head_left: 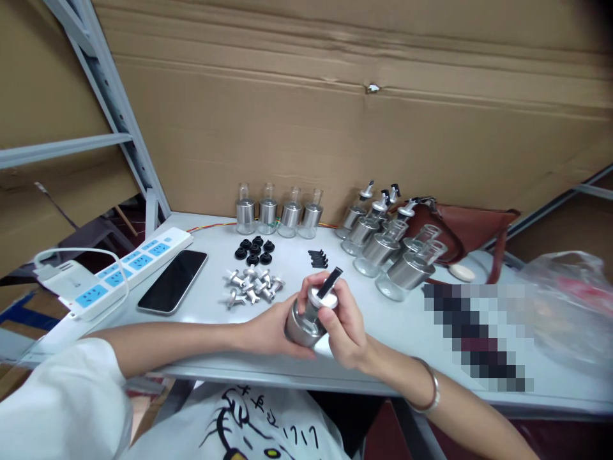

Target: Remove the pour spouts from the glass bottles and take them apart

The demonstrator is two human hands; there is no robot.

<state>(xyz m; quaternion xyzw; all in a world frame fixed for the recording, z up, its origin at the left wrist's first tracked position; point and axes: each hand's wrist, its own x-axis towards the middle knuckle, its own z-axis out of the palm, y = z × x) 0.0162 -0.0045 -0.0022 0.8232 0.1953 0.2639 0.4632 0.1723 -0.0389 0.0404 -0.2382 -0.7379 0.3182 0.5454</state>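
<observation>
My left hand point(271, 329) wraps round the metal-sleeved body of a small glass bottle point(302, 327), held tilted just above the table's near edge. My right hand point(342, 322) grips the bottle's top, fingers pinched round a silver pourer cap point(320, 299) with a black flap point(330, 282) sticking up. Just beyond the hands lie a cluster of silver spouts point(251, 285), several black rubber plugs point(255, 249) and a small pile of black flaps point(318, 258).
Several uncapped bottles point(278, 214) stand in a row at the back of the white table point(215, 332); several more, some capped point(383, 239), lie to the right by a brown bag point(472, 233). A phone point(173, 281) and power strip point(119, 271) lie left; plastic bag point(565, 300) right.
</observation>
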